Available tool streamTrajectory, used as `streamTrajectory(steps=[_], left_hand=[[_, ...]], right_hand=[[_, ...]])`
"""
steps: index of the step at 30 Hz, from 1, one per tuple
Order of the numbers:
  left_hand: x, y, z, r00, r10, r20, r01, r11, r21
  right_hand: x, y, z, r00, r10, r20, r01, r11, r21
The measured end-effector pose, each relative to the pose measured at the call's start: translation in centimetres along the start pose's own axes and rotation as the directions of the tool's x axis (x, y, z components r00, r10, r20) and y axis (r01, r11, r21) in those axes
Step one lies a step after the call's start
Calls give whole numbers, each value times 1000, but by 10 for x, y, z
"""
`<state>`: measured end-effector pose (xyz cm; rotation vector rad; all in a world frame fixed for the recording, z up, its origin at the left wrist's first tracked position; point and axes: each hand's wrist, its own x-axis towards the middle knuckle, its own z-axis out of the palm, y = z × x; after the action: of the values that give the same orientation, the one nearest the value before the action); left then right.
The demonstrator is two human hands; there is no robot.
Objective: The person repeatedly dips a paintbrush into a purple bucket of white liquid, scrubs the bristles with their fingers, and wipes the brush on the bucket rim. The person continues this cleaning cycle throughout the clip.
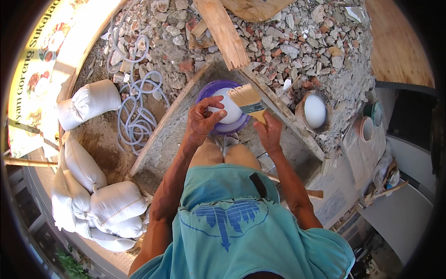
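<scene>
My right hand (pixel 269 129) grips the yellow handle of a wide paintbrush (pixel 248 102), with its pale bristles pointing up and to the left. Over the rim of a purple plastic basin (pixel 208 90), my left hand (pixel 204 120) is raised with thumb and index finger bent towards each other, a gap between them. Nothing shows in its grasp. Inside the basin is a smooth white round mass (pixel 228 108), partly covered by the left fingers; whether it is liquid or solid I cannot tell. The basin stands just beyond my knees.
Wooden boards (pixel 285 111) frame the basin on both sides. A broken plank (pixel 224 35) leans in over rubble (pixel 271 42). Clear hose (pixel 139 115) lies coiled at left, near white sacks (pixel 118 204). At right, a bucket (pixel 303 113) holds something white.
</scene>
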<state>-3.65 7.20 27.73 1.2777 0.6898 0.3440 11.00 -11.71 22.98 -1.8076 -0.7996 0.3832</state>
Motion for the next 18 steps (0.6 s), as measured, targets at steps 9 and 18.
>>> streamTrajectory(steps=[9, 18], left_hand=[[-5, 20, 46, 960, 152, 233, -171, 983, 66], [-15, 22, 62, 916, 233, 327, -288, 949, 130]], right_hand=[[-17, 6, -10, 999, -8, -31, 15, 977, 211], [-5, 0, -14, 989, -130, -70, 140, 977, 163]])
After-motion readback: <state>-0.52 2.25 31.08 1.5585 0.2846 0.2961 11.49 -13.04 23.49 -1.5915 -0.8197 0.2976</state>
